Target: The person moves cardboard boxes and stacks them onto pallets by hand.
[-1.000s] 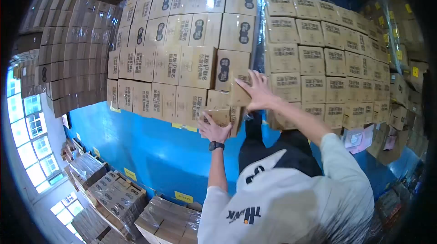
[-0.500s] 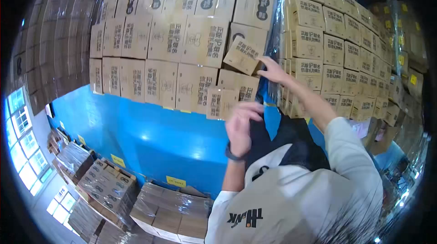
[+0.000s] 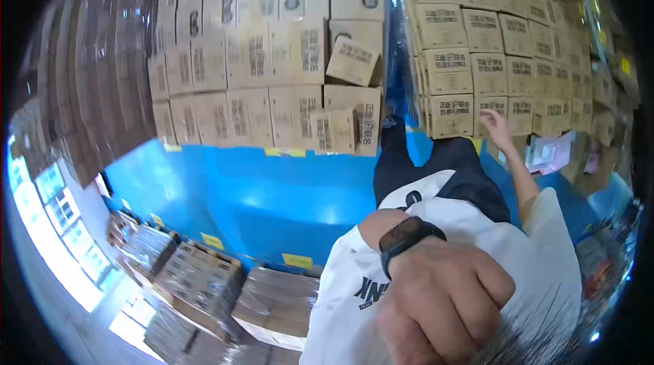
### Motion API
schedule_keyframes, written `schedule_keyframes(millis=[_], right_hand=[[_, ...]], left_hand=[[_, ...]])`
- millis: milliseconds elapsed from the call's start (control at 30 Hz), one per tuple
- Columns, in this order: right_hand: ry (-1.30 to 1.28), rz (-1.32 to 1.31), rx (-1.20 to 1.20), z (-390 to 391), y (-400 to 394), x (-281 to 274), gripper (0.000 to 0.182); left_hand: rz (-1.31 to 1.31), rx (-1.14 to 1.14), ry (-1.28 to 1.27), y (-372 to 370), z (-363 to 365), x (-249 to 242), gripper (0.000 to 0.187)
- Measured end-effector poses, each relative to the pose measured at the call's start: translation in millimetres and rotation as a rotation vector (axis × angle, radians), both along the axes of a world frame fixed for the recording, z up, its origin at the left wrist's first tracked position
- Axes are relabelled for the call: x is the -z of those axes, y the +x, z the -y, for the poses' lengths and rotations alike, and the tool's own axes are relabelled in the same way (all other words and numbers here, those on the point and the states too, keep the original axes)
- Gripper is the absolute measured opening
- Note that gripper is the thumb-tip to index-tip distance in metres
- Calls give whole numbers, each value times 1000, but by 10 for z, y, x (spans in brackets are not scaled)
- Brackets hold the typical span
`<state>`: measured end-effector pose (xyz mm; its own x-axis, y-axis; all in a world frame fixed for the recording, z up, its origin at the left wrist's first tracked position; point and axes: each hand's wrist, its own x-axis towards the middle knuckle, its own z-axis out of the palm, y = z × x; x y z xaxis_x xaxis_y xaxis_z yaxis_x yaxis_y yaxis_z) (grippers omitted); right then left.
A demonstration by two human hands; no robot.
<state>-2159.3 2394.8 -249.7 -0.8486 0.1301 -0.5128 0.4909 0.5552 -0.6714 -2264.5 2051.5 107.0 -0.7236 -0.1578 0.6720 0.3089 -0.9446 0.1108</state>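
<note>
A big box stack [image 3: 296,48] stands beside another stack [image 3: 497,72]. The left hand [image 3: 443,290] is curled near the head; I can't tell whether it grips anything. The right hand [image 3: 497,130] looks empty, fingers loosely spread, by the second stack. Both smaller boxes are out of hand: one [image 3: 353,60] sits tilted, another [image 3: 333,131] before the bottom row, neither squared in.

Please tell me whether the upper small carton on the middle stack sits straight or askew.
Askew: the small carton slants against the edges of the larger cartons around it.
</note>
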Motion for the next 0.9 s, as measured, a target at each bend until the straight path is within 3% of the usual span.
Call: schedule_keyframes(millis=[167,233,267,333,400,433,467,500,533,600,700,800,867,900], right_hand=[[131,-2,225,-813,670,-187,34],[24,-119,341,-1170,1022,-67,39],[-9,-190,395,-1449,1141,8,41],[291,-173,357,-1956,1232,-6,55],[549,-228,328,-2378,1090,-129,69],[653,-279,318,-2659,1063,-49,78],[648,-236,356,-2870,941,-172,85],[638,-198,391,-2994,789,-255,92],[627,-123,388,-3134,701,-234,99],[536,27,395,-3339,588,-54,108],[418,216,524,-3242,433,10,113],[256,247,492,-3219,524,-104,107],[-70,91,685,-3129,809,-9,103],[-239,15,779,-3013,943,31,101]], left_hand=[[-178,98,103,-118,-866,-29,26],[-184,174,3,-107,-1199,-26,24],[-177,223,-125,-126,-1347,79,23],[-98,333,-281,-25,-1841,526,24],[109,481,-964,67,-2095,890,33],[396,519,-1152,271,-2257,1177,28],[516,503,-1312,399,-2390,1526,23],[513,464,-1496,448,-2490,1731,22],[562,527,-1414,587,-2618,2068,26],[551,543,-1657,744,-2798,2537,38],[541,500,-1700,898,-3267,3099,49],[726,780,-1774,751,-3719,3766,63],[844,805,-1869,633,-4042,3909,70],[768,889,-1728,603,-4140,4010,63]])
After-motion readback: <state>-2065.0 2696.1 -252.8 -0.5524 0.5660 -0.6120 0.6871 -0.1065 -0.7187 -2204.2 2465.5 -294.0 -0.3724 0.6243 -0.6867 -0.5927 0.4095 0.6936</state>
